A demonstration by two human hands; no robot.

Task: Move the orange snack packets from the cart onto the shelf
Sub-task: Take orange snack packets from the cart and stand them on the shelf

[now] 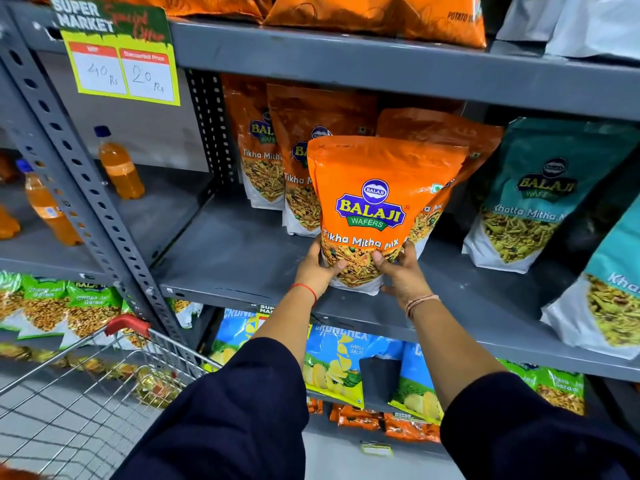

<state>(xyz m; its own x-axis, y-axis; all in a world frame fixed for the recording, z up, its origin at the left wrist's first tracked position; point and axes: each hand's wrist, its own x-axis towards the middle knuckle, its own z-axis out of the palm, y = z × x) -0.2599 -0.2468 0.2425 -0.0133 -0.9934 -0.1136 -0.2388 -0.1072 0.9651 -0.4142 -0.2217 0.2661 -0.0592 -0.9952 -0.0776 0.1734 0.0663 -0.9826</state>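
Note:
An orange Balaji snack packet (pixel 377 202) stands upright on the grey shelf (pixel 228 258), near its front edge. My left hand (pixel 317 270) grips its lower left corner and my right hand (pixel 401 275) grips its lower right corner. Behind it three more orange packets stand in a row: one at the back left (pixel 252 147), one in the middle (pixel 301 161), one partly hidden at the right (pixel 450 133). The wire cart (pixel 69 386) with a red handle is at the lower left; its visible part holds no orange packet.
Teal snack packets (pixel 533 195) stand on the same shelf to the right. Orange drink bottles (pixel 119 164) sit in the left bay behind a perforated upright (pixel 79 174). A price sign (pixel 121 60) hangs above. Blue chip bags (pixel 332 362) fill the shelf below.

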